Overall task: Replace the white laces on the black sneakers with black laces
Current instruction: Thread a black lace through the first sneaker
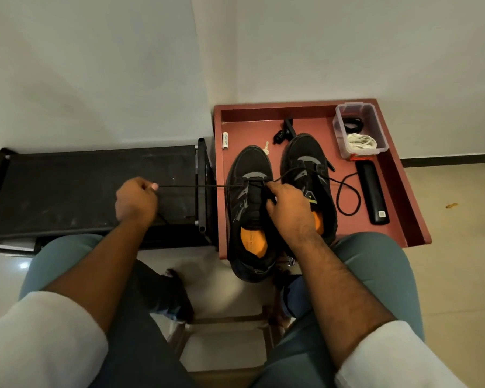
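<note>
Two black mesh sneakers (252, 208) with orange insoles stand side by side on the red tabletop (314, 127). The left hand (135, 198) pinches a thin black lace (191, 186) pulled taut from the left sneaker's lowest eyelets. The right hand (287, 203) grips that sneaker's tongue, fingers curled and partly hidden; white laces (361, 141) lie bundled in a clear plastic box (375, 113).

Your left hand (136, 198) pinches one end of the black lace (191, 186), drawn taut from the left sneaker (249, 211) on the red tray (403, 197). Your right hand (287, 201) grips that sneaker's tongue. The right sneaker (310, 163) stands beside it, touching.
</note>
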